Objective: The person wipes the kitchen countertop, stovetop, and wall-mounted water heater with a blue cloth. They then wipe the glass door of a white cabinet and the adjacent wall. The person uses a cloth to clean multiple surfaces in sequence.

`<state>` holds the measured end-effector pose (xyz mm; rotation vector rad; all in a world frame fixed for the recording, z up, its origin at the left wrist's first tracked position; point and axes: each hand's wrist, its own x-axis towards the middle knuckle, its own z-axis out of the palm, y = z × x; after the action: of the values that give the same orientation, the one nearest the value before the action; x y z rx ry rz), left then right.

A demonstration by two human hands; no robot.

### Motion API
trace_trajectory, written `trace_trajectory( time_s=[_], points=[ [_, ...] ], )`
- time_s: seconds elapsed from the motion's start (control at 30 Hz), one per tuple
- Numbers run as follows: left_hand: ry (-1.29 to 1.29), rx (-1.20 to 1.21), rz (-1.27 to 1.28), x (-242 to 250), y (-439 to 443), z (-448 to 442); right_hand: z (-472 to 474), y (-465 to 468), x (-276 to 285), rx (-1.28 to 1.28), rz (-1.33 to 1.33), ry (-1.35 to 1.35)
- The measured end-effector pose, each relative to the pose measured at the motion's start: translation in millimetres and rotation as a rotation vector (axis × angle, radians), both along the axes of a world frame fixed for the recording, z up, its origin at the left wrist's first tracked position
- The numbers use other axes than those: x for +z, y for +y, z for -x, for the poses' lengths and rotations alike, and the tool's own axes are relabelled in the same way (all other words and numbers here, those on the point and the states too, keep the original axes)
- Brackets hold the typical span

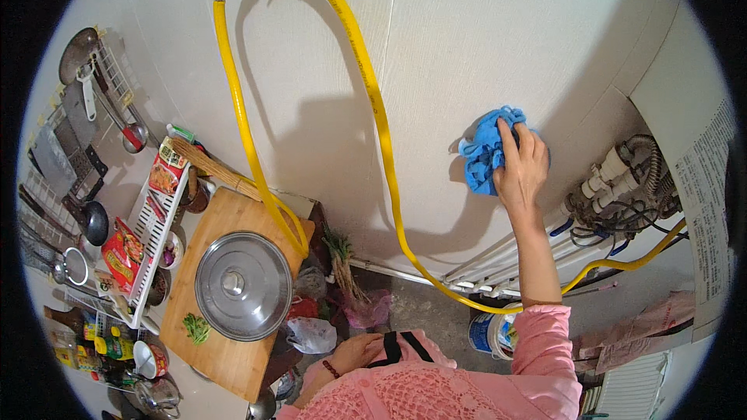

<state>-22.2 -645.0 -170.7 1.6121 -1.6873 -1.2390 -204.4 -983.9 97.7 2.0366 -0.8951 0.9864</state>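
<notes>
My right hand (521, 166) presses a crumpled blue cloth (485, 154) against the white tiled wall (455, 52), right of a hanging yellow gas hose (382, 140). Low in front of my body, my left hand (357, 352), with a dark red bead bracelet at its wrist, rests at the pink fabric with black straps. Whether its fingers hold that fabric cannot be told. Left of it stands a wooden cutting board (233, 210) bearing a round glass lid (244, 286) and some chopped greens (196, 328).
Pipes and cables (613, 181) stick out at the right, above a white bucket (496, 332). A white rack (157, 245) with food packets stands at the left, below hanging ladles and knives. Bags and green onions (344, 262) lie beside the board. The hose loops over its edge.
</notes>
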Motion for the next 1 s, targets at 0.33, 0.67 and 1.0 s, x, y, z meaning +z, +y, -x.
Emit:
trace_trajectory(
  time_s=[0.33,0.67,1.0],
  points=[
    [-0.004,0.021,0.045,-8.8,-2.7,2.7,0.4,5.4,-7.7,0.199,-0.213,0.089],
    [0.008,0.084,0.016,-7.4,-8.4,2.4,-41.5,-51.6,138.7,0.274,0.45,-0.393],
    [-0.082,0.173,0.11,-2.4,-9.7,0.6,-167.0,-46.2,-28.6,0.429,0.089,0.644]
  ],
)
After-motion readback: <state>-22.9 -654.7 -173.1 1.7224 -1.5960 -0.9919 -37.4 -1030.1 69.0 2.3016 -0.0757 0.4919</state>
